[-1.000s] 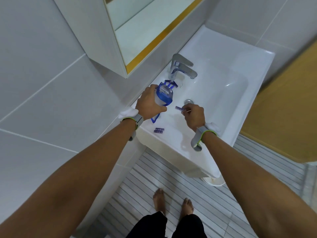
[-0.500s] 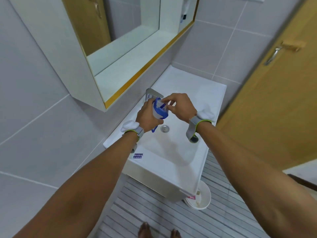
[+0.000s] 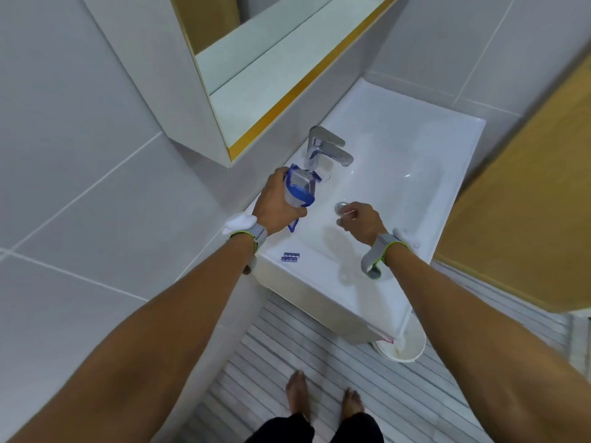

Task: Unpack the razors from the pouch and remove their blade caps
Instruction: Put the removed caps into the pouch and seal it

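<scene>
My left hand (image 3: 279, 199) grips a clear pouch with blue trim (image 3: 300, 187), held above the sink's left rim just in front of the tap. A blue strap hangs below it. My right hand (image 3: 363, 222) hovers low over the basin beside the drain (image 3: 341, 206), fingers curled together. Something small and pale blurs at the fingertips, and I cannot tell whether it is held. Two small purple blade caps (image 3: 290, 257) lie side by side on the sink's near left corner. No razor shows clearly.
A chrome tap (image 3: 326, 148) stands at the back of the white sink (image 3: 447, 193). A mirror cabinet (image 3: 179, 100) juts out above left. A wooden door (image 3: 524, 199) is on the right, and a white bucket (image 3: 403, 346) sits under the sink. My bare feet stand on the slatted floor.
My right hand has come away from the pouch mouth and dropped to the basin by the drain. My left hand keeps the pouch. The view has tilted downward.
</scene>
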Motion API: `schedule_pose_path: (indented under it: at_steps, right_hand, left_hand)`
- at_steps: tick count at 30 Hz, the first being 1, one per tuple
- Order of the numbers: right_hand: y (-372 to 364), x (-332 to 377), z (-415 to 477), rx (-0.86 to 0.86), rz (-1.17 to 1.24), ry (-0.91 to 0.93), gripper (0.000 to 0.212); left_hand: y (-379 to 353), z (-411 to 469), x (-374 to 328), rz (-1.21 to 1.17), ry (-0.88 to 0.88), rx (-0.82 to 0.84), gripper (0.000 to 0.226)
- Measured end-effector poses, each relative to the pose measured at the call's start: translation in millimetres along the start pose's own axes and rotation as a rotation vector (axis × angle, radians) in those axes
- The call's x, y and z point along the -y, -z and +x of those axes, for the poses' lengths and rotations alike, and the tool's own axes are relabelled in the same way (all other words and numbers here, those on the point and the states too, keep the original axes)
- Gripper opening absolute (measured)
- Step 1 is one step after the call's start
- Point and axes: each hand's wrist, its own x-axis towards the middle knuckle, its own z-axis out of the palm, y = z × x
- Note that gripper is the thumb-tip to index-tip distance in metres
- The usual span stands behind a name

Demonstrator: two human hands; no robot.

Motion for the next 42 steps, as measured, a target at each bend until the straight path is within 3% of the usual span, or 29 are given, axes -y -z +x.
schedule_pose_path:
  at_steps: [3,6,12,22,25,29,32,36,40,42]
  right_hand:
    - [-45,-19,-7,0.247,-0.188,0.039,0.024]
    - [-80,-20,-10,0.339,-0.249,0.083,0.035]
    - [-111,-12,-3,0.302,-0.476,0.219,0.031]
    - [-111,-13,-4,0.142,-0.594,0.301,0.012]
    - [-89,-11,-4,0.057,-0.425,0.227,0.007]
    - [-19,25,3,-0.142,0.187,0.062,0.009]
    - [26,62,19,-0.239,0.252,0.186,0.009]
    - [69,126,7,-0.199,0.032,0.43,0.009]
    - [66,155,-5,-0.06,-0.424,0.577,0.015]
    - [65,160,-6,-0.065,-0.394,0.59,0.016]
  left_hand:
    - [2,-4,9,-0.021,-0.011,-0.014,0.087]
    - [3,-5,11,-0.028,-0.024,-0.016,0.088]
    - [3,-6,26,-0.043,-0.015,-0.044,0.089]
    - [1,-1,33,-0.017,0.008,-0.026,0.093]
    - [1,1,25,-0.011,-0.002,-0.021,0.094]
    - [-1,2,11,-0.013,0.005,-0.003,0.094]
    - [-8,5,3,0.003,0.03,0.0,0.09]
    - [-11,17,-33,0.0,-0.019,-0.037,0.088]
    - [-7,29,-53,-0.062,-0.056,-0.056,0.084]
    - [-4,32,-54,-0.082,-0.065,-0.057,0.083]
